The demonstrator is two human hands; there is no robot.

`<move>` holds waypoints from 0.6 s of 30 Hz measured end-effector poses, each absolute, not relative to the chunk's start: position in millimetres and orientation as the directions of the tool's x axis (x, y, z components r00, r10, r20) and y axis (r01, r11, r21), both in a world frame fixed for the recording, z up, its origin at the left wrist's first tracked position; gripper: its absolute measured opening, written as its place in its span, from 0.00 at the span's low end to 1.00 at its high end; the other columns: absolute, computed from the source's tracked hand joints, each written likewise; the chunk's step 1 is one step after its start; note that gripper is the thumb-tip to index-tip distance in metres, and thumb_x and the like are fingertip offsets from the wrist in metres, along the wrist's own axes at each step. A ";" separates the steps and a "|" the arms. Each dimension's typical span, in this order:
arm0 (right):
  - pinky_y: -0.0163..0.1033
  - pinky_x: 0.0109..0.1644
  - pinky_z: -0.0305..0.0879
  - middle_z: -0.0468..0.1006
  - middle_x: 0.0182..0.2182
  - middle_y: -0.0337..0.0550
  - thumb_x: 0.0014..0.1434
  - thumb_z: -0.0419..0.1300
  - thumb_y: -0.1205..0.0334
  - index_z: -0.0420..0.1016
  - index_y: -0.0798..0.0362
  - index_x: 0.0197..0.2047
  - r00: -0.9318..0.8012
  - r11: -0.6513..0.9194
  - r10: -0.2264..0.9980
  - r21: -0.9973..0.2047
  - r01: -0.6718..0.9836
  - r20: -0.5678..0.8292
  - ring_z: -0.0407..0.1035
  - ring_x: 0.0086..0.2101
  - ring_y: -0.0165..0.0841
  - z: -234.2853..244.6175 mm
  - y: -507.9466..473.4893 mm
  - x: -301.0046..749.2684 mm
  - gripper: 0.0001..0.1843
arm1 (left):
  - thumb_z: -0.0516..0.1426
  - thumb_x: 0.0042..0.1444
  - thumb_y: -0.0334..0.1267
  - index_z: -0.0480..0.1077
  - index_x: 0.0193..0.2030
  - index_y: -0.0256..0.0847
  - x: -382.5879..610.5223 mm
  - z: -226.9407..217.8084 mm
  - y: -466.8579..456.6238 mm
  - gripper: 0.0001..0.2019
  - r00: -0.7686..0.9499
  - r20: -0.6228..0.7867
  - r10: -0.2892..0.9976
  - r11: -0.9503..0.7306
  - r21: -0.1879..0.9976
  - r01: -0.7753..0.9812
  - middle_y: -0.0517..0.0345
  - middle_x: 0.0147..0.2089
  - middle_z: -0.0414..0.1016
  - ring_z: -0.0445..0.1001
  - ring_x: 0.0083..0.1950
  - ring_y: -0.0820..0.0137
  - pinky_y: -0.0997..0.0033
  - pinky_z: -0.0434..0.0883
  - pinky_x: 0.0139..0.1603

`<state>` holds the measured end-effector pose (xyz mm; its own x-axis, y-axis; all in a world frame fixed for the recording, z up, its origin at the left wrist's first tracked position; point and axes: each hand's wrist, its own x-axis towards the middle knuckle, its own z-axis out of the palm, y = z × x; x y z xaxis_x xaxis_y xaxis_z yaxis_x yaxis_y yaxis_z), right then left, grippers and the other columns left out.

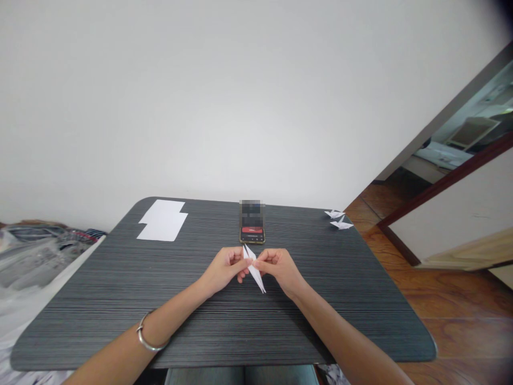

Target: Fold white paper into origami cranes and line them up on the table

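Observation:
A narrow, pointed piece of folded white paper [256, 276] is held above the table between both hands. My left hand [227, 267] pinches its left side, thumb on top. From the other side my right hand [280, 269] grips its middle, the thumb and forefinger meeting the left thumb. One tip of the paper points up and away, the other down toward me. Just beyond the hands a phone [252, 235] rests on the table with its screen lit and partly blurred.
The dark wood-grain table [208, 331] stands against a white wall. White paper sheets [163, 226] overlap at its back left. Two folded paper cranes, a farther one [335, 214] and a nearer one [342, 225], sit at the back right. Piled cloth [32, 267] lies beyond the left edge.

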<state>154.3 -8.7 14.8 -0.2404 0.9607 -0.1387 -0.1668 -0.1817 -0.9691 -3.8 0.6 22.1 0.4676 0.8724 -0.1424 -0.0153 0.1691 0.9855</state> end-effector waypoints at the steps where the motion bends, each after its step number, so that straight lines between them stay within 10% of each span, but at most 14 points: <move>1: 0.32 0.24 0.63 0.74 0.16 0.37 0.38 0.68 0.60 0.72 0.57 0.18 -0.232 -0.181 0.963 -0.969 -0.170 -0.140 0.64 0.18 0.25 14.5 -8.4 154.2 0.11 | 0.59 0.46 0.45 0.67 0.25 0.32 -3.6 22.5 0.4 0.15 0.461 -0.142 0.876 0.169 0.985 -0.017 0.62 0.19 0.66 0.63 0.18 0.79 0.80 0.64 0.18; 18: 0.31 0.22 0.60 0.74 0.16 0.37 0.40 0.67 0.57 0.70 0.56 0.19 -0.301 -0.205 0.941 -0.967 -0.148 -0.153 0.65 0.17 0.25 15.4 -11.2 150.9 0.14 | 0.60 0.45 0.46 0.67 0.24 0.32 -2.7 22.3 0.6 0.15 0.404 -0.121 0.907 0.148 0.988 -0.036 0.63 0.18 0.66 0.62 0.17 0.79 0.81 0.63 0.17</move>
<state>150.9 -11.2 15.4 -0.3014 0.9411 -0.1531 -0.1484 -0.2049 -0.9675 -2.7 0.6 22.3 0.4038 0.9069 -0.1207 -0.0362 0.1477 0.9884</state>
